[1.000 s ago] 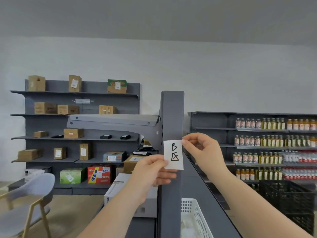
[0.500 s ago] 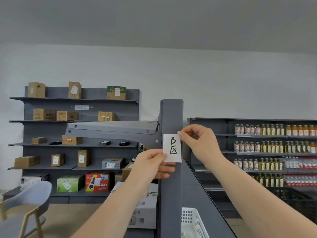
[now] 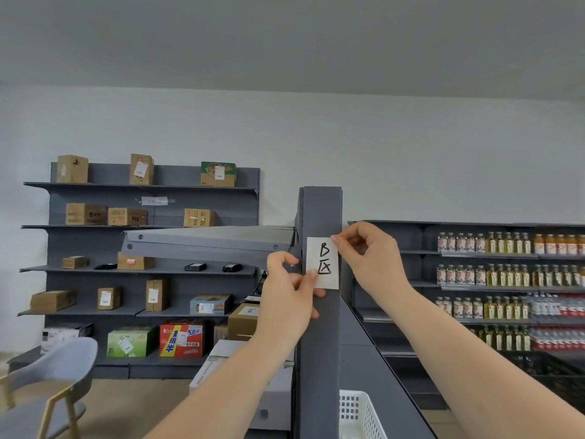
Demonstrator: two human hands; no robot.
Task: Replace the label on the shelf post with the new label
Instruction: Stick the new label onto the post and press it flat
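A white paper label (image 3: 323, 258) with a handwritten "B" and a character lies flat against the front of the grey shelf post (image 3: 320, 343), near its top. My left hand (image 3: 289, 293) pinches the label's lower left corner with thumb and fingers. My right hand (image 3: 368, 255) pinches its upper right corner at the post's right edge. Both forearms reach up from the bottom of the view. No other label shows on the post.
A grey shelf board (image 3: 205, 240) juts left from the post. A white plastic basket (image 3: 359, 413) sits low on the right. Shelves of cardboard boxes (image 3: 85, 213) stand at the back left, bottle racks (image 3: 506, 274) at the right, a grey chair (image 3: 47, 381) at the lower left.
Both hands carried the label up the post, closer to its top. My left thumb now overlaps the lower left corner; the right hand holds the upper right corner throughout.
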